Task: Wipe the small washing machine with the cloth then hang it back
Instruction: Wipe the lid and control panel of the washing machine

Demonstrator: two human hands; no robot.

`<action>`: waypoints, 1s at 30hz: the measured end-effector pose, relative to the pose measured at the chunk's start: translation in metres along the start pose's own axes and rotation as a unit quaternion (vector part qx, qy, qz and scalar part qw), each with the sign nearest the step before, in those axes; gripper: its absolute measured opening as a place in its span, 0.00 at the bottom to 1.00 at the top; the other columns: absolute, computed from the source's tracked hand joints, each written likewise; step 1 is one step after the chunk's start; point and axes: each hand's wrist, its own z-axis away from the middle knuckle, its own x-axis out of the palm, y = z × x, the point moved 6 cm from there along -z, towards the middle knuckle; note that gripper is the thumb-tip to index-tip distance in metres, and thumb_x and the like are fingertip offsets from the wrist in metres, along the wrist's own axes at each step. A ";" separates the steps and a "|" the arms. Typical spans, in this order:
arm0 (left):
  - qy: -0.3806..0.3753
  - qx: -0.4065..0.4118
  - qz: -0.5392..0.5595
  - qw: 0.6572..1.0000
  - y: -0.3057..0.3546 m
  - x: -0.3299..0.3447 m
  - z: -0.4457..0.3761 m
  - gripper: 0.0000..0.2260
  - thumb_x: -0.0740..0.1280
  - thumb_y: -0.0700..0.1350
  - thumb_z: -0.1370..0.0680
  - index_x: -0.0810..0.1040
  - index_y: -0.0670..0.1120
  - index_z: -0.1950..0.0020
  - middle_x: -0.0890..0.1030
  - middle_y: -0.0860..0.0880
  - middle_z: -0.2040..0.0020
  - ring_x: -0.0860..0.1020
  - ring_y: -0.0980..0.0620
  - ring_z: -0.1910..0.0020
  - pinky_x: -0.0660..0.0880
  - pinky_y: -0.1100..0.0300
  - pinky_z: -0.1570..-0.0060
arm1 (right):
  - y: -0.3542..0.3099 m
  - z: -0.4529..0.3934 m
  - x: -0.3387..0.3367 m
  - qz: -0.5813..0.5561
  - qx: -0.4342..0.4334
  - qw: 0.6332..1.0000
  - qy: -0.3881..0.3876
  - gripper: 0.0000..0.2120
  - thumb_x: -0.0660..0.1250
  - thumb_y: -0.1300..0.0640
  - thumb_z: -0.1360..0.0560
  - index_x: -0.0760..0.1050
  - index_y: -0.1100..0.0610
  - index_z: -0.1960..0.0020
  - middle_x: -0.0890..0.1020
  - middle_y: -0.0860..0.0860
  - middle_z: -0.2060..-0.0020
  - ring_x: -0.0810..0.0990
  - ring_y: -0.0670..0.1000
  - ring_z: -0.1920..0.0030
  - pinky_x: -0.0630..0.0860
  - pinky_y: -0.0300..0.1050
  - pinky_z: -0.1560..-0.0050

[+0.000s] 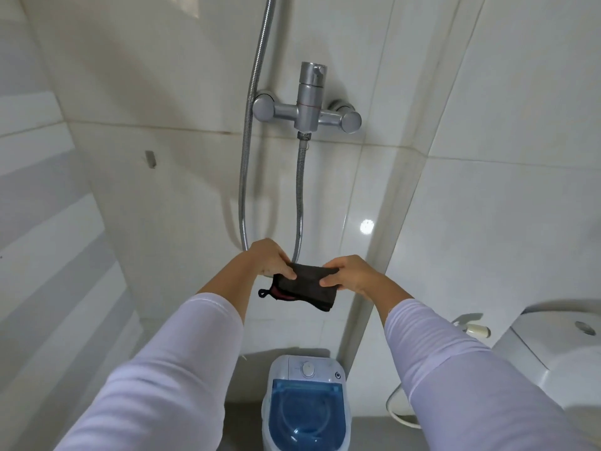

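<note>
A dark folded cloth [305,288] with a small hanging loop at its left corner is held in the air in front of the tiled wall. My left hand [271,260] grips its upper left edge and my right hand [349,275] grips its right edge. Both arms wear white sleeves. Far below, on the floor at the bottom centre, stands the small washing machine [307,408], white with a blue see-through lid and a round dial on top. The cloth is well above the machine and not touching it.
A metal shower mixer [307,109] is fixed to the wall above, with two metal hoses [300,196] hanging down behind the cloth. A small wall hook [150,158] sits at the left. A white toilet [553,356] stands at the right, with a white hose beside it.
</note>
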 end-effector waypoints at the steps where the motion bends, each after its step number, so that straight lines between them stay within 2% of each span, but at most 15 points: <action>1: 0.019 0.002 -0.004 1.000 0.001 0.004 -0.003 0.17 0.75 0.45 0.30 0.83 0.43 0.43 0.81 0.48 0.50 0.78 0.51 0.50 0.71 0.68 0.61 | 0.007 -0.001 -0.003 0.010 -0.002 1.000 0.016 0.18 0.72 0.64 0.30 0.77 0.62 0.41 0.80 0.56 0.48 0.77 0.51 0.50 0.76 0.43 0.45; 4: 0.038 0.009 -0.016 0.999 -0.001 0.021 -0.008 0.14 0.73 0.49 0.28 0.82 0.45 0.45 0.78 0.50 0.52 0.76 0.50 0.50 0.70 0.65 0.60 | 0.029 -0.006 -0.009 0.021 0.008 0.999 0.045 0.13 0.72 0.57 0.30 0.78 0.60 0.48 0.78 0.52 0.57 0.76 0.51 0.55 0.73 0.41 0.53; 6: 0.042 0.020 -0.019 0.999 -0.006 0.033 -0.015 0.14 0.71 0.51 0.27 0.80 0.47 0.45 0.77 0.51 0.50 0.75 0.51 0.47 0.68 0.63 0.53 | 0.042 -0.010 -0.009 0.004 0.012 0.998 0.060 0.10 0.71 0.54 0.29 0.76 0.59 0.54 0.77 0.50 0.63 0.75 0.48 0.62 0.70 0.38 0.61; 8: 0.061 0.032 -0.020 0.997 -0.010 0.045 -0.023 0.16 0.70 0.53 0.26 0.79 0.46 0.42 0.75 0.51 0.49 0.74 0.51 0.46 0.68 0.62 0.49 | 0.057 -0.016 -0.006 -0.025 0.013 0.997 0.078 0.09 0.68 0.54 0.28 0.74 0.59 0.55 0.77 0.51 0.64 0.75 0.47 0.64 0.70 0.38 0.63; 11: 0.096 0.046 -0.026 0.994 -0.019 0.069 -0.041 0.18 0.68 0.55 0.26 0.77 0.44 0.43 0.77 0.48 0.49 0.74 0.49 0.48 0.70 0.60 0.50 | 0.086 -0.031 0.005 -0.077 0.024 0.992 0.095 0.10 0.65 0.53 0.26 0.74 0.59 0.49 0.79 0.53 0.59 0.78 0.52 0.58 0.75 0.41 0.57; 15: 0.137 0.059 -0.008 0.989 -0.040 0.110 -0.075 0.13 0.68 0.53 0.27 0.76 0.44 0.50 0.77 0.48 0.56 0.75 0.49 0.56 0.71 0.59 0.57 | 0.140 -0.064 0.029 -0.140 0.057 0.982 0.116 0.17 0.65 0.53 0.26 0.74 0.61 0.42 0.81 0.60 0.48 0.81 0.61 0.47 0.80 0.55 0.44; 18: 0.156 0.054 0.017 0.986 -0.063 0.145 -0.101 0.17 0.68 0.56 0.27 0.78 0.43 0.50 0.78 0.48 0.57 0.76 0.48 0.54 0.70 0.59 0.56 | 0.181 -0.088 0.050 -0.195 0.083 0.970 0.116 0.18 0.65 0.54 0.25 0.72 0.62 0.40 0.80 0.61 0.44 0.80 0.62 0.45 0.79 0.57 0.43; 21: 0.136 0.062 0.057 0.987 -0.085 0.183 -0.130 0.23 0.65 0.62 0.26 0.79 0.42 0.49 0.79 0.50 0.55 0.75 0.51 0.53 0.69 0.61 0.51 | 0.218 -0.113 0.072 -0.287 0.081 0.951 0.085 0.13 0.62 0.51 0.22 0.74 0.60 0.46 0.80 0.59 0.49 0.80 0.60 0.47 0.79 0.55 0.44; 23: 0.093 0.087 0.065 0.990 -0.096 0.211 -0.149 0.27 0.57 0.64 0.22 0.81 0.42 0.46 0.83 0.48 0.50 0.79 0.49 0.49 0.72 0.59 0.45 | 0.242 -0.127 0.085 -0.332 0.073 0.938 0.064 0.18 0.59 0.45 0.22 0.74 0.59 0.43 0.81 0.57 0.51 0.81 0.58 0.48 0.79 0.55 0.45; 25: 0.043 0.106 0.082 0.990 -0.107 0.241 -0.162 0.29 0.49 0.62 0.19 0.82 0.44 0.42 0.84 0.48 0.44 0.81 0.48 0.45 0.69 0.57 0.39 | 0.267 -0.141 0.095 -0.346 0.058 0.935 0.054 0.23 0.59 0.40 0.23 0.74 0.57 0.39 0.82 0.56 0.49 0.82 0.56 0.49 0.80 0.53 0.47; 28: -0.002 0.121 0.102 0.987 -0.130 0.282 -0.181 0.31 0.42 0.61 0.19 0.80 0.48 0.37 0.82 0.50 0.39 0.82 0.51 0.44 0.64 0.60 0.41 | 0.305 -0.159 0.107 -0.320 0.033 0.946 0.045 0.26 0.61 0.38 0.26 0.76 0.57 0.39 0.82 0.55 0.47 0.82 0.55 0.51 0.82 0.47 0.54; 30: -0.020 0.133 0.102 0.986 -0.146 0.307 -0.193 0.34 0.38 0.62 0.20 0.80 0.49 0.36 0.81 0.49 0.38 0.82 0.50 0.43 0.62 0.60 0.41 | 0.329 -0.165 0.115 -0.303 0.018 0.952 0.037 0.20 0.64 0.42 0.25 0.78 0.58 0.45 0.83 0.53 0.52 0.83 0.52 0.56 0.81 0.43 0.60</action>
